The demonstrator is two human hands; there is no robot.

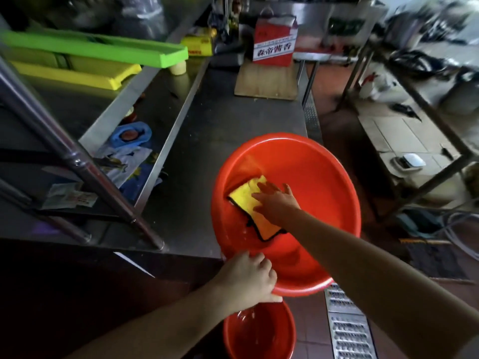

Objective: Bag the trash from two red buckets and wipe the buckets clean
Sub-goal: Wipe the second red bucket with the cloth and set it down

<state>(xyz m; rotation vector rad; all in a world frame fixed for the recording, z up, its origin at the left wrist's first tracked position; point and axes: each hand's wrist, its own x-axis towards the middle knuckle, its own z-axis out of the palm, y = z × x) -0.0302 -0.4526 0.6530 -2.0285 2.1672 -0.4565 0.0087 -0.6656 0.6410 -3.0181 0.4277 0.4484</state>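
Left hand [248,277] grips red bucket [311,172] (second bucket [259,335] below); flat right hand [274,200] presses yellow cloth [248,200].

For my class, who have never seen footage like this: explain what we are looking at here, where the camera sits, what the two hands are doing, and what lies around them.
There is no machine: a person wears a camera on the head, looking down at both hands. The right hand presses a yellow cloth flat against the inside of a large red bucket, which rests on a steel table at its edge. The left hand grips that bucket's near rim. A second red bucket stands below on the floor. Farther back on the table are a wooden board and a red box; green and yellow trays lie to the left.
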